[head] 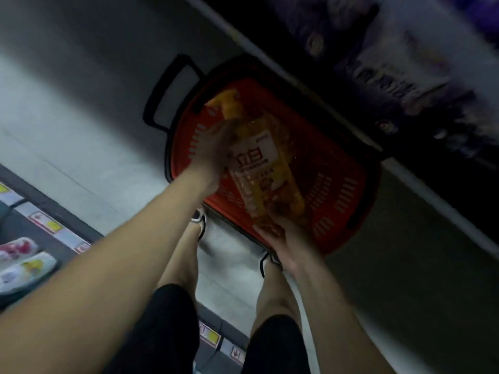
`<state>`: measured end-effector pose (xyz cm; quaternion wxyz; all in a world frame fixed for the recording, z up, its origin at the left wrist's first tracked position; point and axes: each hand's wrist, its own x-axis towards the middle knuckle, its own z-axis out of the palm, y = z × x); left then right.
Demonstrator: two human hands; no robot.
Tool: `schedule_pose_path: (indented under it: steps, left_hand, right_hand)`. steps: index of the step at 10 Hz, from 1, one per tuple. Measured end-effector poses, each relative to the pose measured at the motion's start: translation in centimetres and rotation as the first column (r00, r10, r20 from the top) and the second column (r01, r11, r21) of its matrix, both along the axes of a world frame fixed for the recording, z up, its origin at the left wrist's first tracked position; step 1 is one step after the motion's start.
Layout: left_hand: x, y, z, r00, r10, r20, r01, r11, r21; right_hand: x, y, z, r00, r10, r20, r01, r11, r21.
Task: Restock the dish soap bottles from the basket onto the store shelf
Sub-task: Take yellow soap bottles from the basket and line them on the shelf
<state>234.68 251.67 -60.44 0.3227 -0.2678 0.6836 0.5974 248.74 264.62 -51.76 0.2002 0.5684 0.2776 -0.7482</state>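
**Inspector:** Report from nearest outward, left to right, all positions taken from the basket.

**Me:** Nearest the lens is my left forearm [89, 287], which crosses the frame from the lower left up toward the basket [348, 201]. Below it are my black shorts [167, 327] and bare legs. My shoes [199, 220] stand on the grey floor [81, 130] at the basket's near edge.

**Inspector:** State of the left hand?

**Me:** My left hand [213, 155] is over the basket's left wall, closed around the upper body of the dish soap bottle [263, 171], just under its orange neck.

**Inspector:** The bottle itself?

**Me:** Clear, with yellow liquid and a white label. It is held over the basket's interior, tilted, with the orange cap end toward the far-left corner and the base toward me. Blur prevents me from saying whether it touches the basket floor.

**Inspector:** Right hand?

**Me:** My right hand [286, 244] is at the basket's near rim, fingers wrapped under the bottle's base. Both hands grip the same bottle.

**Inspector:** Surroundings?

**Me:** The basket is red, with a black handle [164, 95] folded out on its far-left side. Right of and beyond the basket runs the store shelf [310, 85], holding dark purple packages [391, 85], blurred. Far left of the basket, a lower shelf edge carries price tags [51, 225] and pale packets [24, 265].
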Motion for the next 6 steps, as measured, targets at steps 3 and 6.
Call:
schedule_pose_path:
  steps: [3,6]
  left_hand:
    - [-3.1,3.5,39.3,0.891,0.130,-0.435,-0.073,0.987,0.146]
    - [-1.2,-0.5,63.7,0.581,0.164,-0.797,-0.046,0.985,0.169]
  right_hand:
    - [-3.0,2.3,25.6,0.879,0.039,-0.476,0.021,0.993,0.120]
    - [-6.7,0.9,46.3,0.538,0.151,-0.829,-0.098,0.988,0.116]
